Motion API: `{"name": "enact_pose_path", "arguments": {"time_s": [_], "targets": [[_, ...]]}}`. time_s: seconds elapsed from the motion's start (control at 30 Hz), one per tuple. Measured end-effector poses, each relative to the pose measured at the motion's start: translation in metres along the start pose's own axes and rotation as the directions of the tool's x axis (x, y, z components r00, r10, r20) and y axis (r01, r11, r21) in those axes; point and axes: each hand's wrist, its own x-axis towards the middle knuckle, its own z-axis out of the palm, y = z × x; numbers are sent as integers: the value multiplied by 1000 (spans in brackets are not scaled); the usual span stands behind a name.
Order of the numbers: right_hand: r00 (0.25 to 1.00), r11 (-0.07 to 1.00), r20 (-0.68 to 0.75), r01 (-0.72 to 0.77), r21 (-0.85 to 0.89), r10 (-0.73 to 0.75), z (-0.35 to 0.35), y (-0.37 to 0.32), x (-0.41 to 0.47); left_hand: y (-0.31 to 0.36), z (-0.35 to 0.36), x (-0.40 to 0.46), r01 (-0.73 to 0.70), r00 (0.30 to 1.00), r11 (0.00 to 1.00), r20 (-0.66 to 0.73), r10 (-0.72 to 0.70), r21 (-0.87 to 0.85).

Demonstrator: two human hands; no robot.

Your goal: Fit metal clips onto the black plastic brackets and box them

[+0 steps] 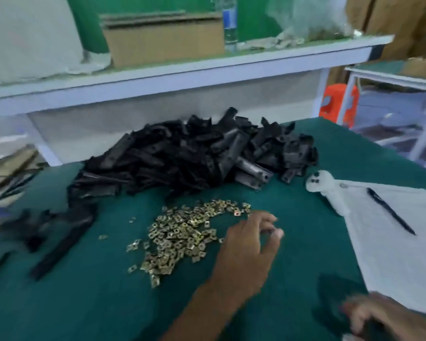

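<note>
Black brackets (194, 153) piled behind loose brass clips (182, 235).

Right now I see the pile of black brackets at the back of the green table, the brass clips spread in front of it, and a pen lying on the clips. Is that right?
Not quite. In the head view the pen lies on the white paper at the right, apart from the clips. The rest holds: the black brackets are piled at the back of the green table, with the clips spread in front.
</note>
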Motion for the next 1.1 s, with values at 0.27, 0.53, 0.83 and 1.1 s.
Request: {"name": "enact_pose_path", "arguments": {"time_s": [0.27,0.53,0.83,1.1], "targets": [[908,938,415,192,-287,-59,102,-57,152,-110,-93,86,322,939,780,-284,-193,536],[935,933,308,259,-252,-176,133,-57,186,-134,-91,116,174,980,566,-197,-21,806],[950,963,226,245,-115,-214,127,-62,184,-131,-101,87,-166,894,555,-114,434,815],[976,971,-15,217,101,-217,115,-55,180,-69,-107,58,41,742,995,-670,31,92]]}}
